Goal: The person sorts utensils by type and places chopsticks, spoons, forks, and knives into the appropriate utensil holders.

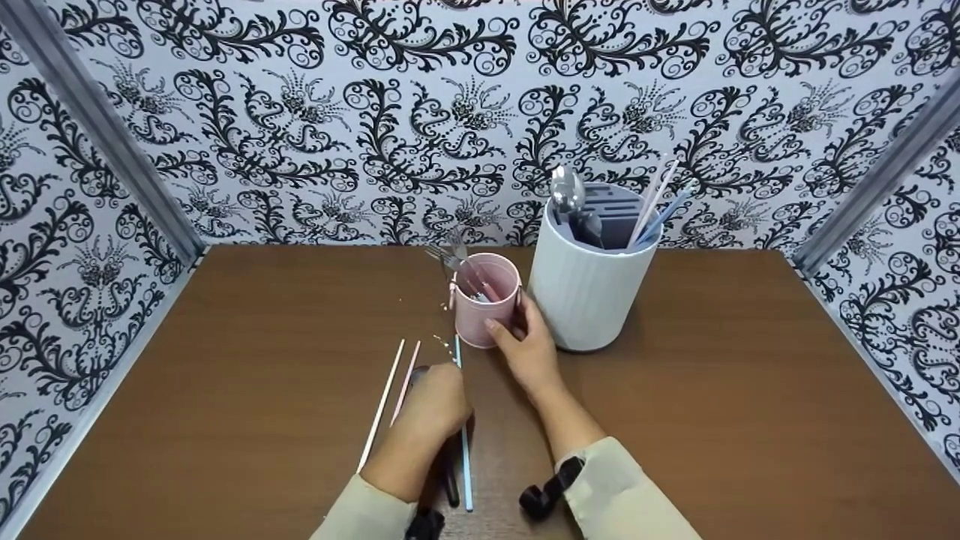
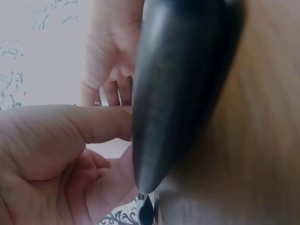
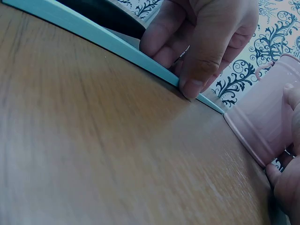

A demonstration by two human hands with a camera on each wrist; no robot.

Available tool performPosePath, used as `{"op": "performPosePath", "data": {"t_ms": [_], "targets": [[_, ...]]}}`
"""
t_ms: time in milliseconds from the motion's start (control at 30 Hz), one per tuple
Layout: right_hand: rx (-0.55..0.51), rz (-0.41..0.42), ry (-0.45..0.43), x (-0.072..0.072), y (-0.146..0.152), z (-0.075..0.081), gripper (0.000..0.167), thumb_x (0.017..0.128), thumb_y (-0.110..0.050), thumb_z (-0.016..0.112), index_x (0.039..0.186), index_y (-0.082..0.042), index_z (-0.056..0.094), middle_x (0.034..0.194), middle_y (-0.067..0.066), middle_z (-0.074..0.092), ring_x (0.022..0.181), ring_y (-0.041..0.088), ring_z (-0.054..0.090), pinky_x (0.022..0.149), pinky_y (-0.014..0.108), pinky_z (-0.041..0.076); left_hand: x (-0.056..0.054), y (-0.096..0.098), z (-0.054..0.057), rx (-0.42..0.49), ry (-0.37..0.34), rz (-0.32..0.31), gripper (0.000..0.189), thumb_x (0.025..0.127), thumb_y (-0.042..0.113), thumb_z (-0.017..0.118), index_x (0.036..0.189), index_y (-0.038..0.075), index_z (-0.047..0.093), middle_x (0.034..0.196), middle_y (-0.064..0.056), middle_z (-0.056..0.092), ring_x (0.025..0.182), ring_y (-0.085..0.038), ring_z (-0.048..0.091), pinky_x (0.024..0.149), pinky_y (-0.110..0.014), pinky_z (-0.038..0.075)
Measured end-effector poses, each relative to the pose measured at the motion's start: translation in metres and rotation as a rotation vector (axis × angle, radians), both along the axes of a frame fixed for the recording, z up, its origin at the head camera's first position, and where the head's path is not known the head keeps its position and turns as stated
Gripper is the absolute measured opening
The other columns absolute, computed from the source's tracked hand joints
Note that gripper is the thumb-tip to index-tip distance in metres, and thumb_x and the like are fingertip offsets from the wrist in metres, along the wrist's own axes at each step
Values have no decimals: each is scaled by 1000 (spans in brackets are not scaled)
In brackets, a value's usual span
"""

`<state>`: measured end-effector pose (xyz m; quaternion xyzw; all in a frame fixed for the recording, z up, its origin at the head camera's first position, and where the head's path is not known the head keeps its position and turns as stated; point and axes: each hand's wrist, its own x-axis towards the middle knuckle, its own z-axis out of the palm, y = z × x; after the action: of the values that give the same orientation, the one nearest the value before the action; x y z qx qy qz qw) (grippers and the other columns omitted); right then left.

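Note:
My left hand is low over the table, fingers curled at a black-handled utensil. Its black handle sticks out below the hand, and a sliver of metal shows by the fingers in the right wrist view; the rest is covered. A blue chopstick lies along the hand's right side, a pink chopstick and a white chopstick to its left. My right hand grips a small pink bucket-shaped cup, thumb on its front. Forks lean inside the cup.
A tall white utensil holder stands just right of the cup. Spoons and several chopsticks stand in its grey slotted top. Patterned walls close off the back and sides of the brown table.

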<state>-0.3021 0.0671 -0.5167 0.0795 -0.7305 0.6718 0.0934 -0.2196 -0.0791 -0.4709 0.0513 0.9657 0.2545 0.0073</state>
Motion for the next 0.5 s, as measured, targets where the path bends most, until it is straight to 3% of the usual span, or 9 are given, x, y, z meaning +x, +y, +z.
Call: {"op": "performPosePath", "data": {"t_ms": [133, 267, 500], "targets": [[14, -2, 5, -1, 0, -1, 73, 94, -11, 74, 155, 5, 38, 155, 27, 48, 137, 41, 53, 117, 53, 45, -2, -2, -1, 21, -58, 5, 14, 72, -6, 74, 86, -8, 70, 85, -22, 73, 68, -29, 65, 66, -44, 61], [17, -3, 6, 0, 1, -1, 73, 94, -12, 74, 155, 5, 38, 156, 27, 47, 138, 41, 53, 117, 53, 45, -3, -3, -1, 28, -68, 3, 17, 70, -3, 76, 86, -7, 70, 84, -22, 73, 68, -29, 66, 65, -42, 61], [1, 8, -4, 3, 2, 2, 72, 95, -11, 73, 156, 5, 38, 158, 27, 45, 143, 40, 48, 118, 54, 44, -5, -5, -3, 126, -80, -35, 9, 78, 2, 69, 85, -3, 66, 79, -16, 68, 55, -26, 64, 50, -33, 55]]}}
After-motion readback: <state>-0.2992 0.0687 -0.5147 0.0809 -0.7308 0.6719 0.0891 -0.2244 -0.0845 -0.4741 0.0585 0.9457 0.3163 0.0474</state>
